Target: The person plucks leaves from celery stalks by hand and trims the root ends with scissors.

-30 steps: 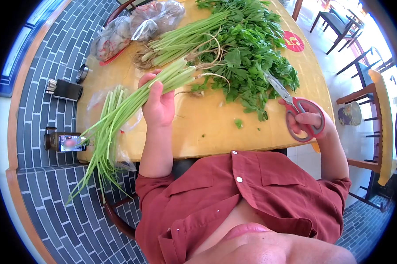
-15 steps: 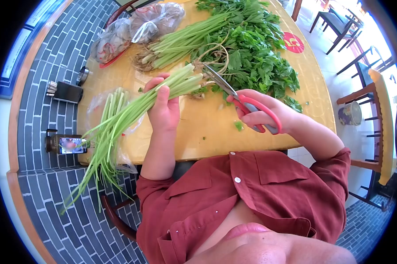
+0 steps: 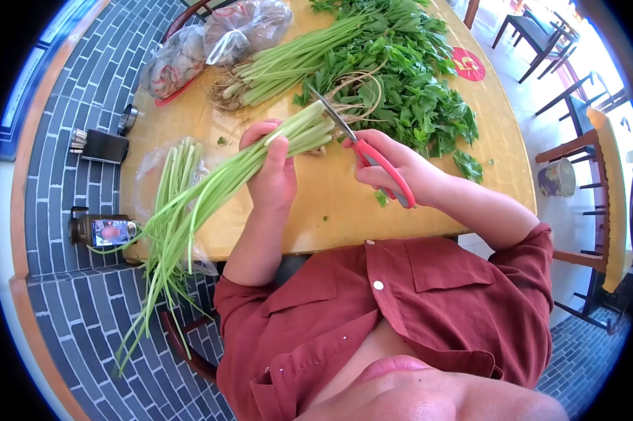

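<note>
My left hand (image 3: 273,165) is wrapped round a bunch of pale green celery stalks (image 3: 221,184), whose thin ends hang past the table's near left edge. In my right hand (image 3: 395,165) are scissors (image 3: 385,170) with red and grey handles. Their blades lie across the cut ends of the bunch, by its stringy roots, and look nearly closed. Behind the hands rests a pile of celery leaves (image 3: 407,91), with more rooted stalks (image 3: 295,63) to its left. Beside my left hand, further celery stalks (image 3: 176,172) lie on a clear plastic bag (image 3: 150,168).
Knotted plastic bags (image 3: 249,31) stand at the table's back left. A black holder (image 3: 104,146), a metal cup (image 3: 127,119) and a phone (image 3: 113,233) line the left side by the brick wall. Leaf scraps lie on the yellow table (image 3: 372,224). Chairs (image 3: 534,38) stand to the right.
The scissors have moved left onto the stalk ends, and their handles have come together. My left hand has shifted slightly right with the bunch.
</note>
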`<action>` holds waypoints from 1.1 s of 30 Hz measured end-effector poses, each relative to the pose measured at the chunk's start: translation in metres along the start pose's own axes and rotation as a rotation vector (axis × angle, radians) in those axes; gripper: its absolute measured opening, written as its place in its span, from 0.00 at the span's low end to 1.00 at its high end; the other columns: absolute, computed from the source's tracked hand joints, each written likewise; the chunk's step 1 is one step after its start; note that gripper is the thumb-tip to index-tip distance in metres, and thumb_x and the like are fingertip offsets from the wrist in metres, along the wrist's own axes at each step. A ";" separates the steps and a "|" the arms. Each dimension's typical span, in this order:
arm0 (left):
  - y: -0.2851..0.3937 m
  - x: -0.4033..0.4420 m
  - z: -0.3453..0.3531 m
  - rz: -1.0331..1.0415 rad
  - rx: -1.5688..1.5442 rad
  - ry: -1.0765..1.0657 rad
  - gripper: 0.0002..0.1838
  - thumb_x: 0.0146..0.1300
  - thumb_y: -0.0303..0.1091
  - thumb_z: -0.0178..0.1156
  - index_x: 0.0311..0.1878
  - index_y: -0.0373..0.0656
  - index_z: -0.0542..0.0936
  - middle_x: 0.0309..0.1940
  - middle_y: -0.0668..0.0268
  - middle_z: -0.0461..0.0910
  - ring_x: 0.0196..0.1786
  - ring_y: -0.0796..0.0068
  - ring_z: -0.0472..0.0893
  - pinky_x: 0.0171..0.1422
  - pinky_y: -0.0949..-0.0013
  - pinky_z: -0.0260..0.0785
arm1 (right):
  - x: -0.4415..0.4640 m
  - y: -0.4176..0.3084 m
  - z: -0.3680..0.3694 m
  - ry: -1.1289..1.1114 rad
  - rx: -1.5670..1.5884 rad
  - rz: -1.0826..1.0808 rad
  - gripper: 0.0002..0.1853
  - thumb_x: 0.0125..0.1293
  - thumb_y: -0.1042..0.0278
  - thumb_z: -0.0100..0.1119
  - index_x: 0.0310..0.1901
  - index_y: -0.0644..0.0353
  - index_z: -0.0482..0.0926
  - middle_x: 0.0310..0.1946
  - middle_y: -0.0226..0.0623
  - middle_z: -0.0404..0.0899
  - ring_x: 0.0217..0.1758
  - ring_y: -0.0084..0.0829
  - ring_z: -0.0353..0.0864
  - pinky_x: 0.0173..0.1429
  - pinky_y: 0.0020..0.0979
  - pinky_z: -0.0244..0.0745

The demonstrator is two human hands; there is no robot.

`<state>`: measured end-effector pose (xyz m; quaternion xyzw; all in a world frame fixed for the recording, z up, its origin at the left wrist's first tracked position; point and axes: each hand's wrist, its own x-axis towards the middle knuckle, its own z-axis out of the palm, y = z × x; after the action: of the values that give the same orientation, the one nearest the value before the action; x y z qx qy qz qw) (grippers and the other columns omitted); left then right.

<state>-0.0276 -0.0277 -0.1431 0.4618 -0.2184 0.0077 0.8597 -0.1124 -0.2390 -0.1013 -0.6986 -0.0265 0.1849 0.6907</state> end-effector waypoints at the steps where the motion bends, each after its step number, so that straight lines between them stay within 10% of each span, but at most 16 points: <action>1: -0.001 -0.001 0.001 0.008 0.024 -0.019 0.16 0.62 0.27 0.61 0.51 0.46 0.71 0.51 0.64 0.71 0.54 0.71 0.73 0.61 0.64 0.69 | 0.002 0.000 -0.001 -0.001 -0.012 -0.018 0.26 0.64 0.64 0.59 0.61 0.56 0.64 0.35 0.25 0.68 0.26 0.15 0.68 0.27 0.20 0.64; 8: -0.002 -0.006 0.014 0.011 0.043 0.021 0.17 0.59 0.27 0.64 0.50 0.41 0.72 0.48 0.63 0.73 0.49 0.75 0.73 0.55 0.74 0.67 | 0.010 0.009 -0.001 0.058 -0.118 -0.124 0.31 0.64 0.48 0.61 0.62 0.55 0.63 0.37 0.25 0.68 0.31 0.16 0.68 0.32 0.20 0.65; 25: -0.005 -0.007 0.014 -0.061 0.061 0.105 0.14 0.60 0.23 0.60 0.49 0.42 0.73 0.39 0.70 0.73 0.40 0.83 0.70 0.44 0.78 0.64 | 0.004 0.007 0.009 0.147 0.112 -0.002 0.16 0.69 0.57 0.55 0.51 0.59 0.72 0.21 0.22 0.66 0.17 0.14 0.63 0.20 0.19 0.59; 33: 0.001 0.000 0.001 0.030 0.010 0.100 0.14 0.62 0.25 0.58 0.51 0.43 0.72 0.49 0.63 0.74 0.52 0.71 0.75 0.59 0.65 0.70 | -0.016 0.006 -0.012 -0.034 0.230 -0.029 0.23 0.72 0.48 0.48 0.57 0.58 0.66 0.25 0.25 0.66 0.24 0.17 0.66 0.23 0.21 0.64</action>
<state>-0.0282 -0.0273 -0.1418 0.4619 -0.1819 0.0447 0.8669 -0.1253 -0.2557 -0.1039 -0.6112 -0.0267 0.1886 0.7682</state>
